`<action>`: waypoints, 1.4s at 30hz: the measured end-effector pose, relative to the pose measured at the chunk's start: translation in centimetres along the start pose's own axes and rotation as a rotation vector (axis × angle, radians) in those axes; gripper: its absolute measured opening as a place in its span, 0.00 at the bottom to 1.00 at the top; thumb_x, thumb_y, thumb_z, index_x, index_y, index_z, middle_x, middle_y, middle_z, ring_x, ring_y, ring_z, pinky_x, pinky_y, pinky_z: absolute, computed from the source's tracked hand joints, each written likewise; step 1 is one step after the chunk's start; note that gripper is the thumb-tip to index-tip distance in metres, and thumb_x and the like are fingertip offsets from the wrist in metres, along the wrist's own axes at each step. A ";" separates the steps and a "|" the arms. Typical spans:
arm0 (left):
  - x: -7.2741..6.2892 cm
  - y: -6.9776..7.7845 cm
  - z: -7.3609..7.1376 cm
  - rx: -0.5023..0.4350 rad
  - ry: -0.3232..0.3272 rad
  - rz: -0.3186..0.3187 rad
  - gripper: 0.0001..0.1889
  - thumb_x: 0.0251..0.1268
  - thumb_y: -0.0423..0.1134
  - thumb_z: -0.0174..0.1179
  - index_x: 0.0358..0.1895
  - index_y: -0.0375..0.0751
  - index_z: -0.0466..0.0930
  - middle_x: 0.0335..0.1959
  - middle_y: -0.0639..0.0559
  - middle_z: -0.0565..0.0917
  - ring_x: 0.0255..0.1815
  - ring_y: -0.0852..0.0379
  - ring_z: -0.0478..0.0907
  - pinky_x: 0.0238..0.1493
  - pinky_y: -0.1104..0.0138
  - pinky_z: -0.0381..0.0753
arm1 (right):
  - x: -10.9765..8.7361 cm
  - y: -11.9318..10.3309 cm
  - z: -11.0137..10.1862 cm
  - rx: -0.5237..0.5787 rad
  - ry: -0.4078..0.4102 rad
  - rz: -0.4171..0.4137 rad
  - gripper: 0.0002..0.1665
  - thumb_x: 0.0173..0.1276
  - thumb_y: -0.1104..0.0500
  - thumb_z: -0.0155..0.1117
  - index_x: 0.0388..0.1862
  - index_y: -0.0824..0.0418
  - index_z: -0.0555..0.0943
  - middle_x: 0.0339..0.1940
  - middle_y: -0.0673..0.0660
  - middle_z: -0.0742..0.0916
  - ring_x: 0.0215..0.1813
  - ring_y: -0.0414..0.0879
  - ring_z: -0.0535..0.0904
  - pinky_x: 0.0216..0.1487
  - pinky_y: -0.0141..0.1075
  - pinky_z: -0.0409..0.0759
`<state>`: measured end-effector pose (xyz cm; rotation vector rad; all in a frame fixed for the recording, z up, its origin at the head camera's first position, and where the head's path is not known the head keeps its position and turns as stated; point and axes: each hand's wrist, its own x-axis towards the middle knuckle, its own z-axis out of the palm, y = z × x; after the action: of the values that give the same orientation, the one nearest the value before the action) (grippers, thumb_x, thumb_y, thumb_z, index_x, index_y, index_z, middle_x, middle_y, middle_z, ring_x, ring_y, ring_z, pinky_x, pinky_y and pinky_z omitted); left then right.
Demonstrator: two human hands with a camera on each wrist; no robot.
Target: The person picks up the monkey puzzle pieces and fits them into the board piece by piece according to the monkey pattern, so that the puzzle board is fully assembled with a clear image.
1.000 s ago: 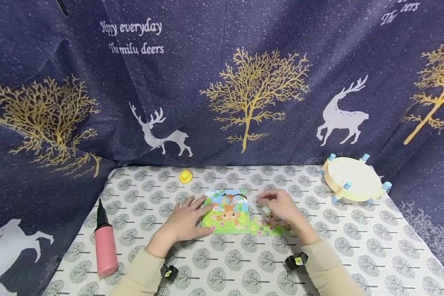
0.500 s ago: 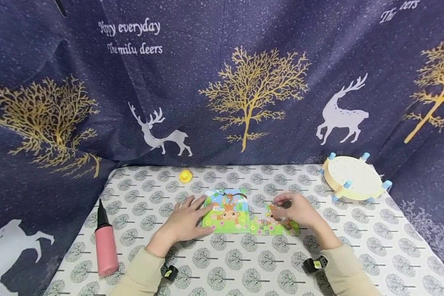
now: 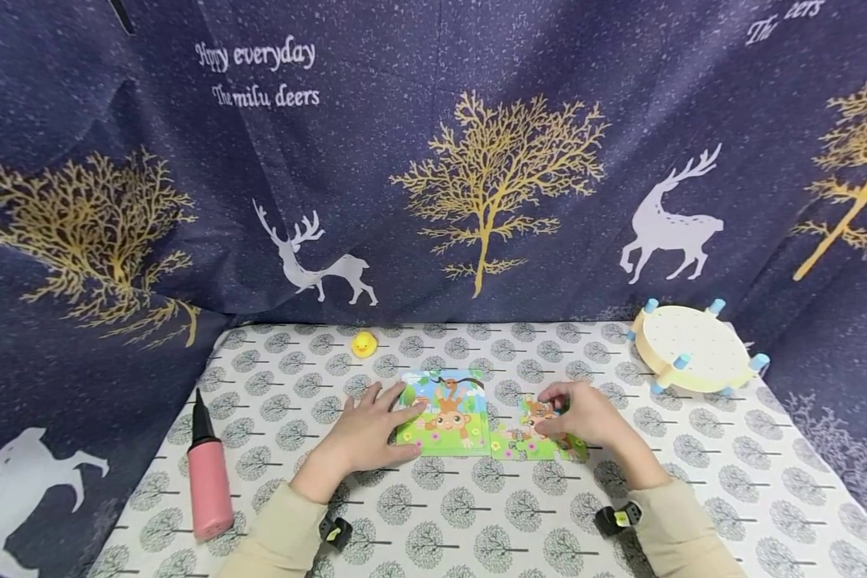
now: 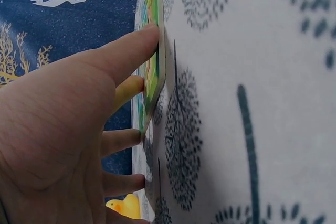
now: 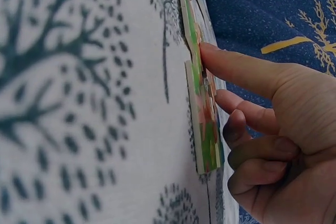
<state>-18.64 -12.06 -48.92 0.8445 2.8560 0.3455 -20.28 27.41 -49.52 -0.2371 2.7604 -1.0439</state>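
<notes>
A square monkey picture board (image 3: 448, 429) lies flat at mid-table. My left hand (image 3: 364, 429) rests spread at its left edge; in the left wrist view the thumb touches the board's rim (image 4: 157, 72). Right beside the board is a partly joined jigsaw puzzle (image 3: 506, 445) with a similar monkey and green grass. Over its upper right part is my right hand (image 3: 585, 413), thumb and index finger pinching a puzzle piece that they mostly cover. In the right wrist view, those two fingertips touch the joined pieces (image 5: 210, 148), and the other fingers are curled.
A yellow rubber duck (image 3: 364, 344) sits at the back of the table. At the left lies a pink hand pump (image 3: 209, 490) with a black nozzle. A round cream stand with blue-tipped pegs (image 3: 689, 347) is at the back right. A dark blue curtain (image 3: 433, 160) hangs behind.
My right hand has moved right and slightly down from above the puzzle's upper left, uncovering part of the monkey's face. Over the last half second it has barely moved. The left hand stays put.
</notes>
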 end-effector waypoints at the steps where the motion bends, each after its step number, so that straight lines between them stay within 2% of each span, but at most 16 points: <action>1: 0.0 0.0 0.0 0.002 -0.001 -0.003 0.37 0.69 0.69 0.59 0.78 0.61 0.70 0.83 0.41 0.58 0.77 0.21 0.54 0.65 0.20 0.56 | 0.0 0.0 0.0 0.001 0.000 0.000 0.27 0.48 0.53 0.87 0.48 0.56 0.88 0.31 0.49 0.82 0.33 0.45 0.75 0.35 0.38 0.75; 7: 0.4 0.3 0.1 0.011 0.006 -0.019 0.37 0.67 0.69 0.61 0.77 0.61 0.72 0.81 0.40 0.60 0.75 0.20 0.56 0.66 0.22 0.57 | 0.0 -0.1 0.1 0.007 0.001 -0.008 0.26 0.48 0.53 0.87 0.47 0.56 0.88 0.30 0.49 0.81 0.31 0.44 0.74 0.34 0.38 0.74; 12: 0.8 0.4 0.2 0.018 0.024 -0.022 0.39 0.63 0.69 0.64 0.76 0.59 0.73 0.80 0.40 0.63 0.74 0.20 0.59 0.66 0.22 0.59 | 0.0 -0.1 0.2 -0.018 0.011 -0.011 0.27 0.49 0.47 0.87 0.45 0.56 0.87 0.30 0.49 0.81 0.30 0.45 0.73 0.32 0.38 0.74; 18: 1.0 0.6 0.2 -0.015 0.029 -0.003 0.41 0.61 0.69 0.66 0.76 0.56 0.73 0.82 0.46 0.61 0.77 0.22 0.56 0.66 0.21 0.56 | -0.2 -0.2 0.2 -0.094 0.036 0.011 0.29 0.48 0.43 0.87 0.44 0.55 0.86 0.30 0.49 0.80 0.30 0.45 0.72 0.32 0.39 0.73; 23: 1.2 0.5 0.4 -0.033 0.035 0.009 0.44 0.60 0.70 0.66 0.77 0.53 0.71 0.82 0.48 0.62 0.78 0.25 0.54 0.66 0.21 0.54 | -0.1 -0.3 0.3 -0.105 0.035 0.006 0.26 0.48 0.43 0.87 0.41 0.53 0.86 0.29 0.49 0.80 0.30 0.45 0.72 0.33 0.39 0.74; 34: 1.6 0.2 0.3 -0.005 0.034 0.031 0.45 0.58 0.72 0.66 0.77 0.55 0.70 0.81 0.47 0.63 0.77 0.24 0.56 0.64 0.20 0.57 | -0.3 -0.7 0.4 -0.118 0.028 -0.018 0.31 0.46 0.41 0.88 0.44 0.54 0.85 0.28 0.48 0.80 0.27 0.44 0.72 0.29 0.38 0.72; 42: 1.7 0.0 0.5 -0.012 0.027 0.029 0.46 0.58 0.73 0.65 0.78 0.57 0.69 0.82 0.48 0.61 0.78 0.26 0.55 0.65 0.21 0.55 | -0.2 -0.9 0.4 -0.128 0.027 -0.041 0.33 0.46 0.42 0.88 0.46 0.55 0.84 0.29 0.48 0.80 0.29 0.44 0.72 0.33 0.39 0.73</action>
<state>-19.91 -11.02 -49.52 0.8870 2.8657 0.3800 -19.87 26.51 -49.23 -0.3008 2.8622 -0.8864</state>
